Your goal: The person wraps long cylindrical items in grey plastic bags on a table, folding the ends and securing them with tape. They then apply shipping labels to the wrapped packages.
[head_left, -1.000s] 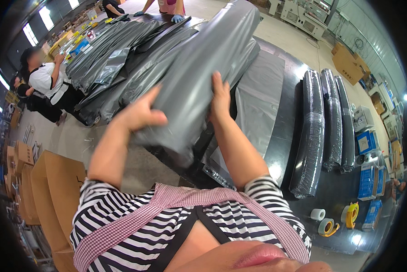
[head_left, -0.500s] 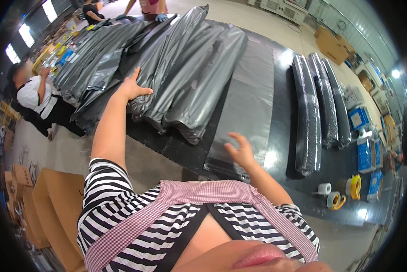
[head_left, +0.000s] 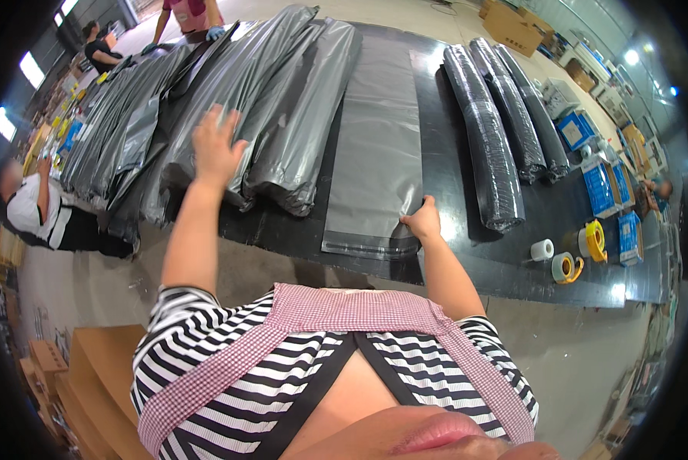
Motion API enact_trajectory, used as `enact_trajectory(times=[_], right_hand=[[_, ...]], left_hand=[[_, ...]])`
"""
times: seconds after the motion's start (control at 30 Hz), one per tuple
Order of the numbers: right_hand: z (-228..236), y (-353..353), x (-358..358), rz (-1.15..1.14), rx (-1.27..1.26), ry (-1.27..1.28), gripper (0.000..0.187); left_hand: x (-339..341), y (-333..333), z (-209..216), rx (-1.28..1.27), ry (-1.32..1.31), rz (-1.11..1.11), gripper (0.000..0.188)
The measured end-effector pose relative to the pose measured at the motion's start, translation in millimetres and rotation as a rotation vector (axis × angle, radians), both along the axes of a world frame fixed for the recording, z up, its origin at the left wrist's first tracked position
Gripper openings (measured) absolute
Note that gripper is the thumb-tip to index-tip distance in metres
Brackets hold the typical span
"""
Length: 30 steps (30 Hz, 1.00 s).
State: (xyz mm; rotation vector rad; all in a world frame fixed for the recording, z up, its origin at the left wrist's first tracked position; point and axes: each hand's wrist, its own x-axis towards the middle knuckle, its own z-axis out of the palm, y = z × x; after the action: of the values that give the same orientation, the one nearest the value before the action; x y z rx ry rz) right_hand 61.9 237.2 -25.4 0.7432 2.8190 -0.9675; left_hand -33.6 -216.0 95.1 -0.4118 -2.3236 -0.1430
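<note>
A flat grey plastic bag (head_left: pixel 378 146) lies empty on the black worktop (head_left: pixel 467 253), at twelve o'clock from the person. It looks light, limp and slippery, best pinched at its near edge. The right hand (head_left: pixel 423 222) fingers pinch that corner. The left hand (head_left: pixel 215 146), fingers spread wide, presses a filled bag (head_left: pixel 229 92) at ten o'clock.

Big warehouse-type space with a pale concrete floor (head_left: pixel 589 360), a bit scuffed. A long black counter (head_left: pixel 451 261) runs across the middle. Brown cardboard boxes (head_left: pixel 91 376) stack up at the lower left, and more boxes (head_left: pixel 516 19) sit at the far end. Blue crates (head_left: pixel 601 184) line the right side. Bright windows (head_left: pixel 31 69) glow on the left, and ceiling lights (head_left: pixel 630 57) shine at the right.
</note>
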Motion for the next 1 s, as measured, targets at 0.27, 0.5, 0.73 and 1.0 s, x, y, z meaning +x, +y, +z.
enact_trajectory(times=[0.27, 0.5, 0.73, 1.0], right_hand=[[-56, 61, -3, 0.033, -0.27, 0.281, 0.065], [-35, 80, 68, 0.028, -0.042, 0.209, 0.068], [63, 189, 67, -0.286, 0.531, 0.723, 0.035], [78, 260, -26, -0.079, 0.133, -0.03, 0.127]], left_hand=[[57, 216, -139, -0.125, -0.891, -0.567, 0.068], [82, 252, -145, -0.34, -0.874, -0.514, 0.077], [104, 244, -125, -0.372, -0.964, -0.479, 0.08], [116, 248, -113, -0.37, -0.997, -0.454, 0.081]])
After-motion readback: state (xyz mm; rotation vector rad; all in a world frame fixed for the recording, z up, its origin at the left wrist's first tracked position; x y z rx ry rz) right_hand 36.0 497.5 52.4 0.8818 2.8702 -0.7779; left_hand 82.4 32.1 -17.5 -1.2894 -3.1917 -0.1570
